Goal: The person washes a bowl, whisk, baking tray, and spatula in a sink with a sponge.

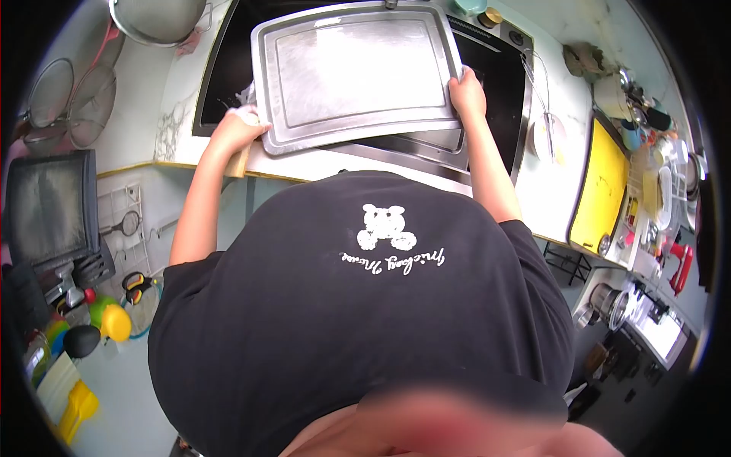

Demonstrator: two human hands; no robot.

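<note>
A rectangular silver baking tray [358,72] with a raised rim is held up in front of me, over a black cooktop [221,91]. My left hand [237,128] grips its near left corner, the thumb against the edge and the other fingers partly hidden. Something pale and crumpled, perhaps a cloth [247,94], shows by those fingers. My right hand [467,93] is closed around the tray's right edge. Beneath the tray, part of another metal surface [434,141] is visible.
Strainers [91,84] hang at the left, and a large round pan [156,19] is at the back left. On the right counter lie a whisk [547,114] and a yellow board [599,186]. Utensils [84,305] crowd the lower left.
</note>
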